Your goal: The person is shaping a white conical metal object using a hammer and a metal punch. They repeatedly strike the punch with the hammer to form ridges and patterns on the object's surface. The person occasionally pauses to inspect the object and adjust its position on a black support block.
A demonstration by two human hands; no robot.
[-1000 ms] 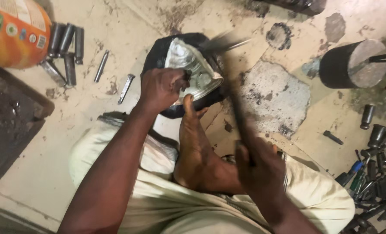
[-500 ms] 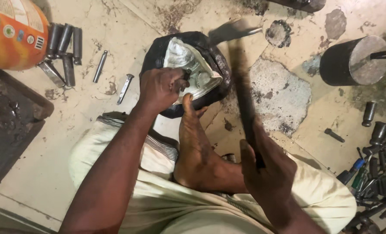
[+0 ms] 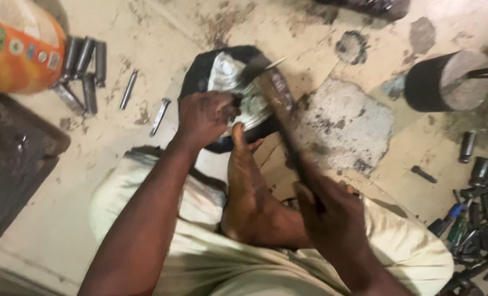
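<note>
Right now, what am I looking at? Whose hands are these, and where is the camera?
The camera sits on a person's head and looks down, so you see their own arms, knees and a bare foot from above. No machine here, just two bare hands.

The left hand grips a shiny metal part that rests on a round black piece on the floor. The foot's toes press against that piece. The right hand holds the handle of a hammer, whose blurred head is over the metal part.

Around them on the dusty concrete floor: an orange container at the top left, with dark metal rods beside it, a black cylinder block at the right, and a pile of small tools at the lower right.
</note>
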